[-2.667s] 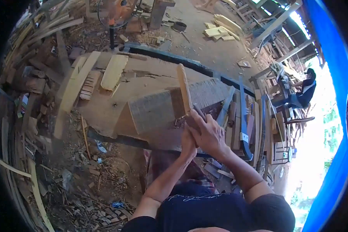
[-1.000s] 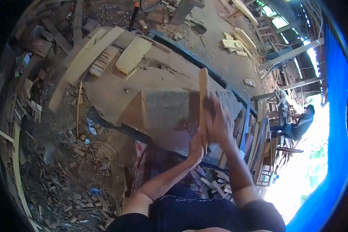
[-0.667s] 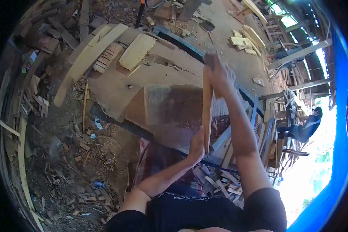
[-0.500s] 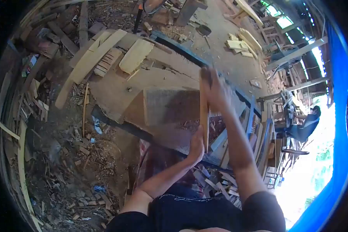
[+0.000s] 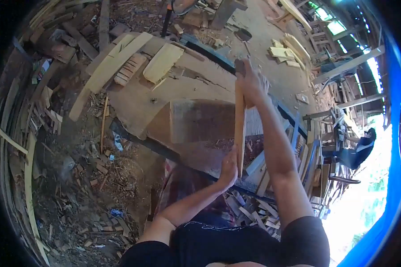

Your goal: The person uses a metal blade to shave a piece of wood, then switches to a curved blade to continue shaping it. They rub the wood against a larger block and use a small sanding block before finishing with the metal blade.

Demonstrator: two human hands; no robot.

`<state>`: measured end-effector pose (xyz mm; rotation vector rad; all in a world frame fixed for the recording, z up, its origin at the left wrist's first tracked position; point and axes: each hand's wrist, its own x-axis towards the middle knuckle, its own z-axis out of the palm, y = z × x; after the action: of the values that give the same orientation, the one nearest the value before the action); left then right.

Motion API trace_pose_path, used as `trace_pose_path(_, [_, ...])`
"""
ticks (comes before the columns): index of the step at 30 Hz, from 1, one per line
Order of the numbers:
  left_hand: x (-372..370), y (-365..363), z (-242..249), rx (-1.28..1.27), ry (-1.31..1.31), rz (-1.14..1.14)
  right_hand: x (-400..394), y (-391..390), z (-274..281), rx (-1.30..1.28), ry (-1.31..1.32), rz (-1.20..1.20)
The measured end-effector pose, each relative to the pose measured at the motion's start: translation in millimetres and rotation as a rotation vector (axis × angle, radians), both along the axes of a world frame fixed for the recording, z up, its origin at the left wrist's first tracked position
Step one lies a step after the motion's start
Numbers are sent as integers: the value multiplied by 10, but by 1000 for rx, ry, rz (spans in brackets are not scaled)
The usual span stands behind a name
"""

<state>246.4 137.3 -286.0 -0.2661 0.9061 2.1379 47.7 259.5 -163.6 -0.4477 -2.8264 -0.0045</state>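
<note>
A narrow pale wooden board (image 5: 239, 129) stands on edge over the workbench, pointing away from me. My left hand (image 5: 229, 168) is closed on its near end, thumb along the side. At the far end, my right hand (image 5: 254, 85) is closed round a small dark grey pad (image 5: 240, 66) pressed against the board; its exact kind cannot be made out. Behind the board lies a large greyish wooden block (image 5: 200, 122), partly hidden by the board and my right forearm.
The worn workbench (image 5: 196, 91) has dark edges. On its far left lie a pale shaped board (image 5: 164, 62), a slotted wooden piece (image 5: 130, 70) and long curved planks (image 5: 116, 62). Wood scraps (image 5: 107, 178) cover the floor. A person in dark clothes (image 5: 358, 151) sits at the right.
My right hand has slid with the dark pad away from me to the board's far end. My left hand keeps its hold on the near end. The view has shifted slightly.
</note>
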Motion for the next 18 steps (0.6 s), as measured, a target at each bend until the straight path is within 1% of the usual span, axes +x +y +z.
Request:
trace_pose_path(2, [-14,10,76,57,-127,22,494,-160,9,-42,42,37])
trace_pose_path(3, [-9,20,26,72,-133,17,853,-266,-28,-63,67,52])
trace_pose_path(5, [20,35,-135,209,-117,-33,1518,-464,-88,-123,15,51])
trace_pose_path(6, [-10,34,-78,217,-125,-27,1668,-580,-43,-115,6,55])
trace_pose_path(8, [-57,-16,81,134,-49,32,1824,-803,61,-188,-155,-140])
trace_pose_path(9, [-20,-21,-35,125,-58,28,1724,-747,31,-197,-164,-145])
trace_pose_path(11, [8,-36,-322,293,-21,-131,1143,-508,1,-120,-152,-127])
trace_pose_path(12, [-11,-45,-274,279,-16,-123,822,-414,39,-67,-155,-119])
trace_pose_path(14, [14,-15,-77,29,-10,-33,160,-108,37,-10,-119,-63])
trace_pose_path(15, [93,82,-70,45,76,151,-18,57,-48,1,-79,-18])
trace_pose_path(16, [120,160,-118,45,87,147,7,68,-57,0,-68,-21])
trace_pose_path(18, [157,263,-187,35,32,279,74,100,-60,-45,-26,-23])
